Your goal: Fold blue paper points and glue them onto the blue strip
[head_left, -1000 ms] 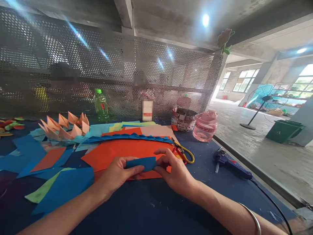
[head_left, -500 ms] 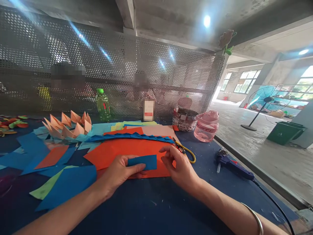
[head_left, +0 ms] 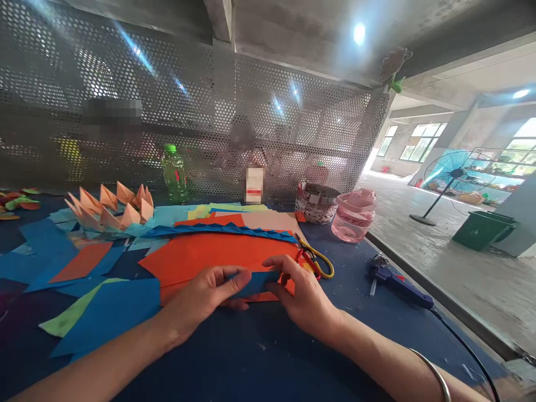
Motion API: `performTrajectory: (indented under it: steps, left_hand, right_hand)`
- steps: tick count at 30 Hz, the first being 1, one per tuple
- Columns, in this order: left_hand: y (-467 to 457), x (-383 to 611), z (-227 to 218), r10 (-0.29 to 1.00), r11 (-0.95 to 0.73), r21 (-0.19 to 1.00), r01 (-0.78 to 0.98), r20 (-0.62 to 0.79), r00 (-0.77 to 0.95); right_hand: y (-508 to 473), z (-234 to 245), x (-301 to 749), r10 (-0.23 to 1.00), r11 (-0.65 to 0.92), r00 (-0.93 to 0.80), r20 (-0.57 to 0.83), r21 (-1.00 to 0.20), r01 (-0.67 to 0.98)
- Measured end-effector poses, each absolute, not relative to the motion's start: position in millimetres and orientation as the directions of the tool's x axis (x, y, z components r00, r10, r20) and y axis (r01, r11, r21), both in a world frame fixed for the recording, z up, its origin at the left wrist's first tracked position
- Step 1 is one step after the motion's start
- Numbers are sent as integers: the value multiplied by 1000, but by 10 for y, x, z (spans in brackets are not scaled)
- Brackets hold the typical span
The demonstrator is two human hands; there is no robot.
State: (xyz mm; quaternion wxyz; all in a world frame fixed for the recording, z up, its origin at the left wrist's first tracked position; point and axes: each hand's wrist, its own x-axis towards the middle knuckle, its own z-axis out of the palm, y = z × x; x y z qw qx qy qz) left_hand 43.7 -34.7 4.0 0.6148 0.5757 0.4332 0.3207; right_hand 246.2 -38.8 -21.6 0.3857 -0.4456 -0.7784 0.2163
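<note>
A small blue paper strip [head_left: 256, 283] is stretched between my two hands above the orange paper sheets [head_left: 201, 254]. My left hand [head_left: 213, 287] pinches its left part between thumb and fingers. At its right end my right hand [head_left: 297, 287] has closed thumb and fingers on the paper. Just beyond lies a long row of folded blue paper points [head_left: 226, 229] across the orange sheets. Scissors with yellow and red handles [head_left: 320, 261] rest close behind my right hand.
On the left stand a ring of folded peach paper points [head_left: 111, 209] and loose blue sheets [head_left: 113, 318]. A green-capped bottle [head_left: 175, 176], a patterned round container [head_left: 317, 204] and a pink bottle [head_left: 354, 215] stand at the back. A corded glue gun [head_left: 400, 285] lies right, near the table edge.
My right hand has come left and taken hold of the strip's right end, where before it was apart from it. My left hand still grips the strip, its thumb raised slightly.
</note>
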Motion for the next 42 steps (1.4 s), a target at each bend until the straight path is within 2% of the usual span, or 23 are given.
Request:
performTrajectory:
  steps: [3, 7, 14, 21, 30, 42]
  left_hand:
    - [-323, 419, 63, 895, 202, 979, -6, -182, 407]
    - [-288, 401, 36, 876, 279, 958, -69, -225, 426]
    - [-283, 353, -19, 901, 262, 945, -195, -167, 399]
    - [-279, 333, -14, 870, 284, 951, -121, -202, 449]
    - [-321, 352, 51, 865, 312, 949, -52, -261, 428]
    - [-338, 434, 3, 808, 53, 972, 228, -176, 563]
  right_hand:
    - [-379, -226, 2472, 862, 506, -290, 416, -682, 527]
    - [-372, -222, 2483, 845, 533, -284, 454, -656, 535]
    - [-366, -224, 2505, 799, 591, -307, 517, -585, 555]
    - [-365, -217, 2503, 760, 635, -335, 557, -525, 567]
    - [-392, -195, 2500, 705, 695, -417, 574, -442, 566]
    - [-440, -165, 2478, 655, 744, -482, 582, -388, 543]
